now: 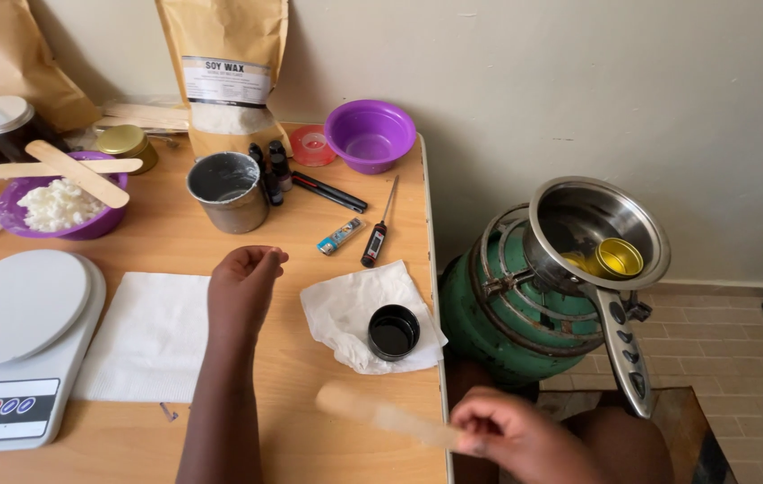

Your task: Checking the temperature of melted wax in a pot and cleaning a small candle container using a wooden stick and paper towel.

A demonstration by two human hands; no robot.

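The right hand (511, 432) has its grip closed on one end of a flat wooden stick (381, 415) (blurred), held over the near edge of the desk (310, 448). The left hand (245, 276) hovers loosely curled, holding nothing, above the desk between a white paper napkin (144, 336) on its left and a small black jar (394, 331) on a crumpled tissue (341, 309) to its right.

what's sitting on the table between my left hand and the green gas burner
In the head view, a crumpled white tissue with a small black jar on it lies between the left hand and green burner.
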